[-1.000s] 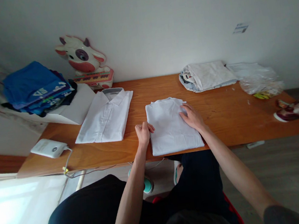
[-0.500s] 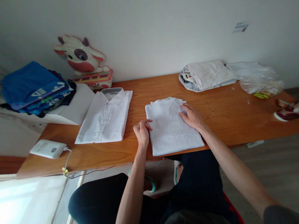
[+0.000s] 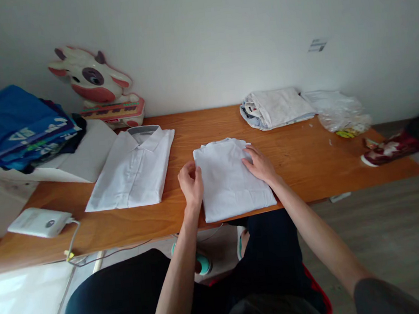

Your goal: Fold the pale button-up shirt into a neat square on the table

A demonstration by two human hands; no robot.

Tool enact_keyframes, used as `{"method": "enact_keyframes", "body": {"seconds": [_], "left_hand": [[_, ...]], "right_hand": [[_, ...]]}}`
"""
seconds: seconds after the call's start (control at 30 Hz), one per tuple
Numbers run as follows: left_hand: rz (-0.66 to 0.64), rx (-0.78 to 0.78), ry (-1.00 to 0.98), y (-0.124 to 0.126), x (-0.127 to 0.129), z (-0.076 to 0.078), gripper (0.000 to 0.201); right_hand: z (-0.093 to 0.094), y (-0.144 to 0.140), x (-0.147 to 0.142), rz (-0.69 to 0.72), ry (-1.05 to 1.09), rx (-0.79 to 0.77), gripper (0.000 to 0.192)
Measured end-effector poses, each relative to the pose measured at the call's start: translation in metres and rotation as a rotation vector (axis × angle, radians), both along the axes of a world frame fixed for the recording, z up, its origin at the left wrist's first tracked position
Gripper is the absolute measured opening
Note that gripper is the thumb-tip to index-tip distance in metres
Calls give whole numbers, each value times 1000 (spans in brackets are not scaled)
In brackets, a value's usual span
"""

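Sitting at a long orange-brown wooden table [image 3: 198, 128], the person has both hands on a folded white shirt [image 3: 231, 180] lying at the near edge, right in front of them. Left hand [image 3: 191, 183] rests at the shirt's left edge, fingers loosely curled and touching the fabric, so the grip is relaxed and not really clamped on anything as far as I can see. Right hand [image 3: 259, 164] lies flat and spread on the upper right part of the same shirt, pressing on it, palm down, nothing pinched. Just left of that, well clear of the hands, is a second folded white dress shirt with a grey-lined collar [image 3: 131, 168], buttons facing up. Further left there's a stack of blue folded clothes [image 3: 12, 124] sitting on a white box-like thing [image 3: 81, 159], and behind it against the wall a white and pink cartoon cow toy keyboard [image 3: 99, 91]. Near the left front corner of the table is a small white device with a cable [image 3: 39, 223] trailing off the edge. At the far right side there's a folded pale grey-white pile of clothes [image 3: 275, 108] and beside it a crumpled clear plastic bag [image 3: 338, 112]. Dark trousers fill the bottom of the view.
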State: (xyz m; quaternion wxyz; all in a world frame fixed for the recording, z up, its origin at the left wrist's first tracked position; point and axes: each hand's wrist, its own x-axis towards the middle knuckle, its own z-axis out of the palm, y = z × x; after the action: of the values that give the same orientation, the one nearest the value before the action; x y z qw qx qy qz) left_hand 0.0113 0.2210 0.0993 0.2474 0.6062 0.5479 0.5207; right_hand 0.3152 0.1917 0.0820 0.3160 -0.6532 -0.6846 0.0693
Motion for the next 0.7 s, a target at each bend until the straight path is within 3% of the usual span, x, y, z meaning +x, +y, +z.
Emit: {"method": "enact_keyframes", "body": {"seconds": [0.1,0.17,0.27,0.33,0.43,0.53,0.7], "left_hand": [[6,1,166,3,4,-5,36],[2,3,241,1,7,-8,38],[-10,10,335,-3,10,-9,42],[0,-5,393,-1,9,-6,44],[26,-116,446,16,4,2,44],[-57,-326,405,50,-2,13,45],[-160,-407,299,105,-5,12,35]], "right_hand": [[0,1,1,-43,57,37,57],[0,2,3,-163,98,84,61],[-1,3,6,-390,85,74,56],[-2,5,8,-432,42,28,50],[-2,9,12,-387,23,-29,41],[1,14,15,-321,105,-79,32],[8,26,16,-139,598,-106,29]]}}
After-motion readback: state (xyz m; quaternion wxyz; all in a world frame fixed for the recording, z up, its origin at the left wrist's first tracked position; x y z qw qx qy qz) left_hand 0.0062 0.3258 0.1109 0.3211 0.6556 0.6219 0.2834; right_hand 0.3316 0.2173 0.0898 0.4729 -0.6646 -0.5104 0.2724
